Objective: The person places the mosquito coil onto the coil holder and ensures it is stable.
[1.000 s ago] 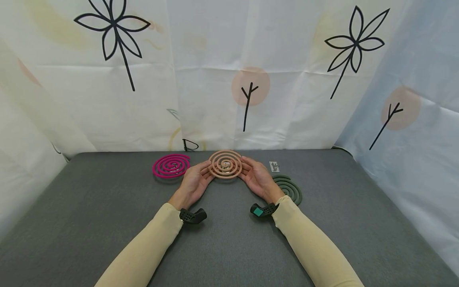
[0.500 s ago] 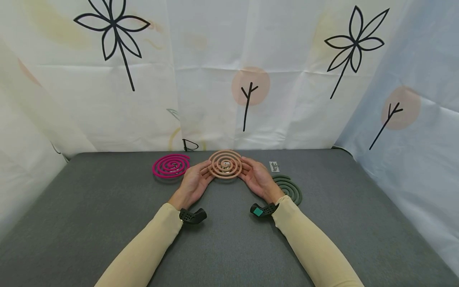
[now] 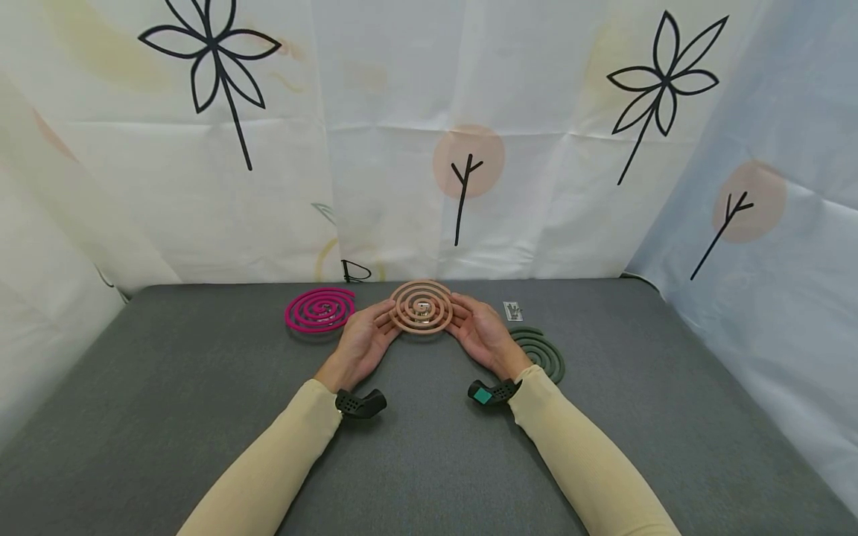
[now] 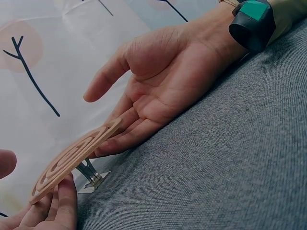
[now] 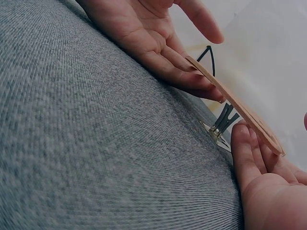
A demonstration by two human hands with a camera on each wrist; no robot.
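A tan mosquito coil [image 3: 421,330] is level above the table, at the far middle. Beneath it in the left wrist view is a small metal stand [image 4: 95,178], its dark prong reaching up to the coil's underside. My left hand [image 3: 365,339] has extended fingers under the coil's left rim, and its thumb is off the coil. On the opposite side my right hand [image 3: 485,339] does the same, palm turned up and thumb raised clear. In the right wrist view the fingertips of both hands touch the coil's lower face.
Left of my left hand, a pink mosquito coil [image 3: 319,329] is raised over its shadow. A green mosquito coil [image 3: 553,365] lies partly behind my right wrist. Beyond it is a flat metal stand [image 3: 512,311]. The grey table [image 3: 429,461] ends at a patterned curtain [image 3: 395,186].
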